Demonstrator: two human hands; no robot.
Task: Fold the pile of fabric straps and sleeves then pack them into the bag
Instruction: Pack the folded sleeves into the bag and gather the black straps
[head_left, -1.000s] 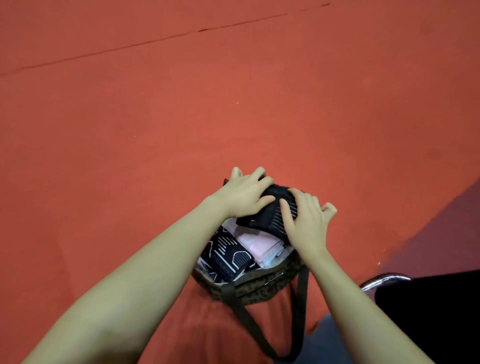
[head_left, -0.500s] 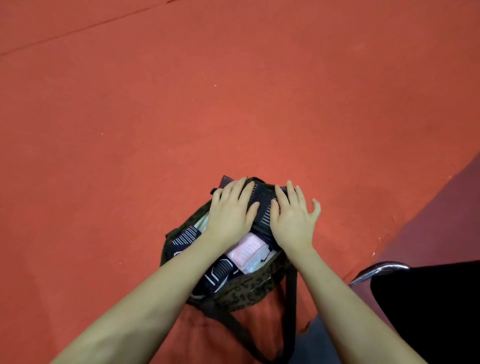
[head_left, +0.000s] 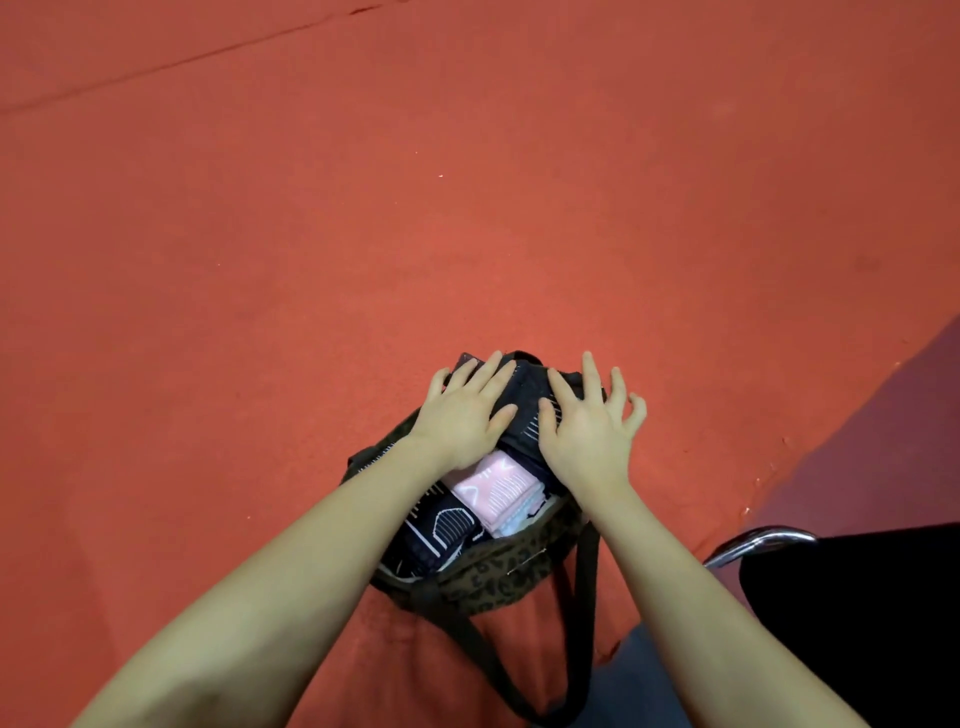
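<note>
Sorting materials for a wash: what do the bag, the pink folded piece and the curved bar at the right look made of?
Bag: soft matte woven cloth with a dark leopard print; it sags. Pink folded piece: thin fabric, probably knit, with white printed lines, creased flat. Curved bar: shiny metal, likely chrome, showing bright reflections.

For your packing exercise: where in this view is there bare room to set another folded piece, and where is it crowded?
Bare red surface lies beyond and left of the bag. The bag's mouth is crowded: both hands, left and right, press black fabric above the pink piece.
</note>
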